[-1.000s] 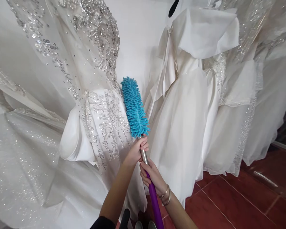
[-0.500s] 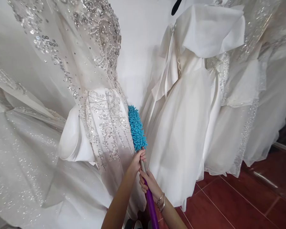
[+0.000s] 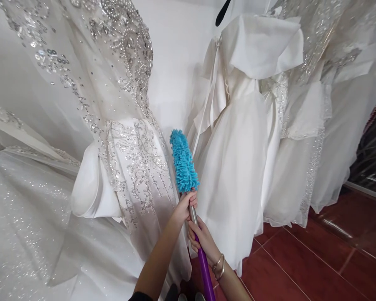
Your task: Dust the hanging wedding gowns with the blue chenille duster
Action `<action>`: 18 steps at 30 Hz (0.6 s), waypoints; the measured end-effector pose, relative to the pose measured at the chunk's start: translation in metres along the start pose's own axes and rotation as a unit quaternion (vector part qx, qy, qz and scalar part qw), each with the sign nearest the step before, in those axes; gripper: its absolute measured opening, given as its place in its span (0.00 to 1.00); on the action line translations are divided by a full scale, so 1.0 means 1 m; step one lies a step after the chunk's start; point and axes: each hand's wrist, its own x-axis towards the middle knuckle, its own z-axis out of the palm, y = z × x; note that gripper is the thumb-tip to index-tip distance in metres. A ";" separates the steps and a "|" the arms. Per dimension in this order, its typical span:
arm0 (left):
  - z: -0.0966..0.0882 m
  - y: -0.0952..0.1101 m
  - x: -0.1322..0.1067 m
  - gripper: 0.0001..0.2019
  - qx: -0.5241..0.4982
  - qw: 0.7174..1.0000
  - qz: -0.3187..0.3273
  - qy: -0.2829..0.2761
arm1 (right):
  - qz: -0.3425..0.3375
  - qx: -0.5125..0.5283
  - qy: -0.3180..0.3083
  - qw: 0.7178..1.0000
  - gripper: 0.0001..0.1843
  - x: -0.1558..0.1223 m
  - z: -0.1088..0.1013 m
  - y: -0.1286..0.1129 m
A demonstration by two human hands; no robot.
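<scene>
1. Since half a second ago, the blue duster has come up a little and looks a bit farther from the beaded dress. Both hands went up with it.

2. Head view, left hand: its fingers are wrapped around the metal rod, right under the fluffy part. I think holding so close to the fluff helps point it well.

3. Head view, right hand: its fingers are curled around the stick lower down, near where the metal meets the purple handle. Two hands, one above the other, probably stop the long stick from wobbling. Bracelets sit on this wrist.

4. Head view, duster: it tilts, with its top up and to the left. It is in front of the gap between the beaded dress and the plain white dress. I cannot tell if the fluff touches either one.

5. Head view, around it: the dresses stand by a white wall, above a red floor. Maybe they are kept up high so most of the skirts stay clean.
</scene>
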 end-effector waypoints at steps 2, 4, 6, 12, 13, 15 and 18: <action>0.012 0.019 -0.012 0.14 0.005 0.999 0.030 -0.026 | -0.011 -0.006 -0.023 1.000 0.23 -0.004 0.015 -0.016; 0.018 0.033 -0.024 0.13 0.018 0.997 0.060 -0.052 | -0.013 -0.013 -0.045 0.999 0.23 -0.008 0.026 -0.024; 0.018 0.040 -0.033 0.12 0.027 0.994 0.083 -0.062 | -0.009 -0.021 -0.060 0.998 0.22 -0.010 0.032 -0.025; -0.003 0.022 -0.031 0.14 0.010 0.998 0.060 0.001 | 0.017 -0.033 -0.050 0.998 0.22 -0.008 0.021 0.000; -0.007 0.017 -0.029 0.14 0.002 0.999 0.052 0.011 | 0.022 -0.035 -0.046 0.998 0.22 -0.007 0.018 0.005; -0.016 0.007 -0.024 0.15 -0.010 0.999 0.037 0.022 | 0.032 -0.041 -0.040 0.998 0.23 -0.005 0.012 0.016; -0.029 -0.007 -0.018 0.16 -0.015 0.999 0.018 0.030 | 0.043 -0.054 -0.029 0.997 0.24 -0.002 0.001 0.029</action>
